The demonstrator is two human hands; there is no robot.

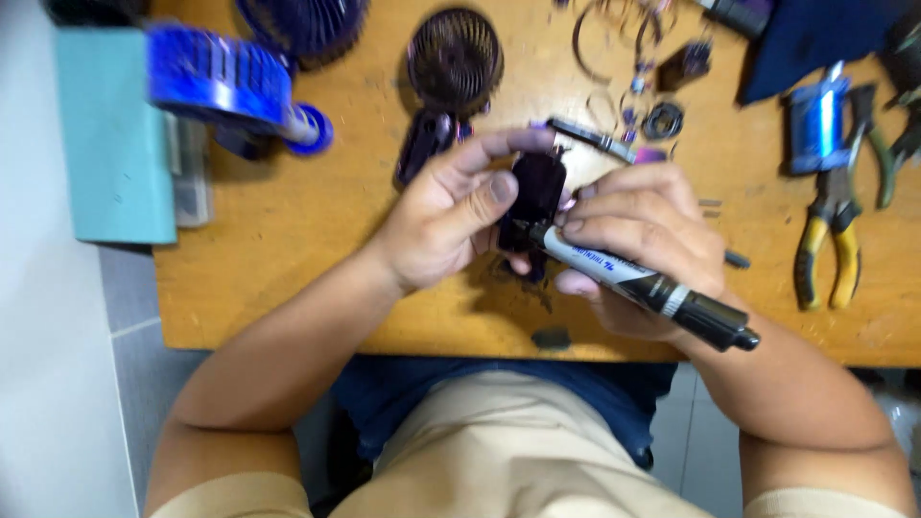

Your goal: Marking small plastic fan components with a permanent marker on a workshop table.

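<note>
Marking step, by the look: left hand [443, 216] fingers wrapped around a small dark part [537, 192], held above the desk [288, 221] edge. Right hand [638, 235] fingers pinch a marker [633, 278], tip on the part. Next needs a steady tip.

It was a small repair workshop. A scuffed wooden surface [288, 221] carried pliers [831, 245], loose metal rings [600, 38] and dismantled blue fan parts [216, 77].
</note>
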